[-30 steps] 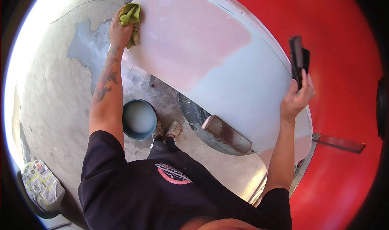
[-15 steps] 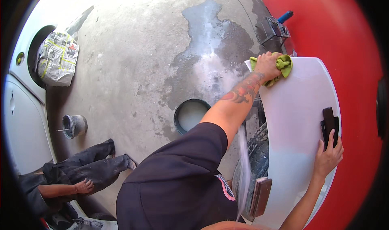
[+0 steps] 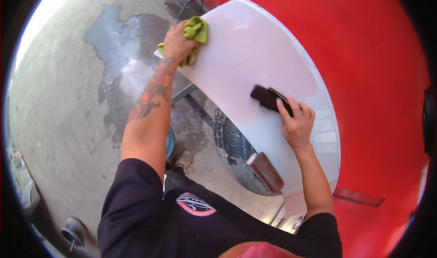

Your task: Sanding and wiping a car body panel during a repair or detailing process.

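A white curved panel [image 3: 227,53], pinkish over part of its surface, lies before me. At its far left edge my left hand [image 3: 179,43] is closed round a crumpled yellow-green cloth [image 3: 195,29]. My right hand [image 3: 298,123] grips a black hand sanding block [image 3: 267,97] by its near end. The block is on the panel's middle, its length slanting up and left; the hand hides part of it.
A tyre [image 3: 232,144] and a metal stand [image 3: 198,105] are under the panel. A brown block [image 3: 265,172] sits at its near left edge. Red bodywork [image 3: 364,98] borders the right. Wet floor [image 3: 109,39] and a small bucket [image 3: 74,232] are left.
My view has swung right, so the other person has left the picture. The black block has moved from the panel's right edge to its middle and turned. The cloth stays in my left hand.
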